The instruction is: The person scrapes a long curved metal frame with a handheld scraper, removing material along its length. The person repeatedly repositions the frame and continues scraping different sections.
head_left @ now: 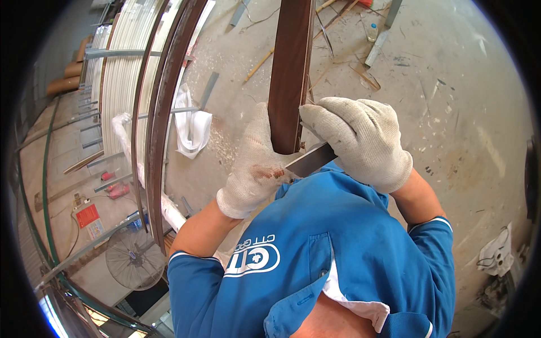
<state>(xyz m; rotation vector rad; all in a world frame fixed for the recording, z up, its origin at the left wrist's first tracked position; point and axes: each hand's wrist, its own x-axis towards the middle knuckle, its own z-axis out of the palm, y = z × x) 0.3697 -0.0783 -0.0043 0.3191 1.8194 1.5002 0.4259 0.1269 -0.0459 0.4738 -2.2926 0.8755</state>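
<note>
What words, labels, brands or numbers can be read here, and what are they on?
Blue shirt: white lettering and a rounded white emblem on the chest; I won't copy the wording.
Red notice at the left: any print is too small to read.
Brown bar and blade: no writing I can make out.

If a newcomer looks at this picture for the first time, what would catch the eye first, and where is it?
The eye would likely fall first on the dark brown bar, which runs from the top edge to the middle, its near end in the gloved left hand. Beside it, the gloved right hand holds a flat metal blade, seen just below that end. The bright blue shirt fills much of the lower middle.
</note>
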